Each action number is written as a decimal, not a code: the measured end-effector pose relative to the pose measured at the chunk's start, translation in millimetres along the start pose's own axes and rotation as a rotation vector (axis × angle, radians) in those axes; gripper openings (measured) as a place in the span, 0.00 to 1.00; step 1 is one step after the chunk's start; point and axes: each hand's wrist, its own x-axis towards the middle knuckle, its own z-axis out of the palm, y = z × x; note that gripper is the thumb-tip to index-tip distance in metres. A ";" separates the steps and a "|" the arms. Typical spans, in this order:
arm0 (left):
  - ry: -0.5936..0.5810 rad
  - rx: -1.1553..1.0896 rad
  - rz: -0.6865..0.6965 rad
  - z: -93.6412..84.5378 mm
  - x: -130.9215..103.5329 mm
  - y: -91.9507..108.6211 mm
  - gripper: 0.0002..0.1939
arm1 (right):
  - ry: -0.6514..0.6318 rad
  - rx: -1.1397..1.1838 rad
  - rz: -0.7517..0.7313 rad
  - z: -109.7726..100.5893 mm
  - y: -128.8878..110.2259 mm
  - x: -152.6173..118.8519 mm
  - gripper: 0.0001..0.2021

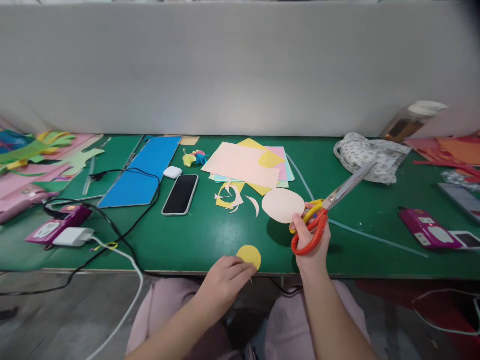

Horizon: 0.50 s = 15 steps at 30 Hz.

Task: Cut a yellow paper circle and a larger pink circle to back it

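Note:
My right hand point(313, 235) is closed around the red and yellow handles of a pair of scissors point(347, 190), whose blades point up and to the right. Its fingertips also meet the edge of a pale pink paper oval point(283, 205). At the table's front edge, my left hand point(229, 280) has its fingers pressed together on a yellow paper circle point(249, 256). Thin pink paper offcuts point(253, 205) lie behind the circle, in front of a stack of coloured sheets point(240, 162).
Left of the paper are a phone point(181, 195), a white case point(173, 172), a blue board point(144, 172) and cables around a purple power strip point(56, 225). A patterned cloth pouch point(369, 157) and another purple device point(429, 228) are on the right.

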 end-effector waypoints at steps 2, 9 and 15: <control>0.098 -0.085 -0.079 -7.8 7.9 -2.8 0.12 | -0.021 0.017 0.010 -0.4 1.0 0.3 0.17; 0.489 -0.622 -0.873 -50.8 90.8 -14.1 0.09 | -0.079 0.042 0.038 2.7 -1.3 -1.2 0.19; 0.289 -1.086 -0.919 -29.5 149.0 -42.3 0.15 | -0.123 0.073 0.009 7.9 -11.4 0.7 0.18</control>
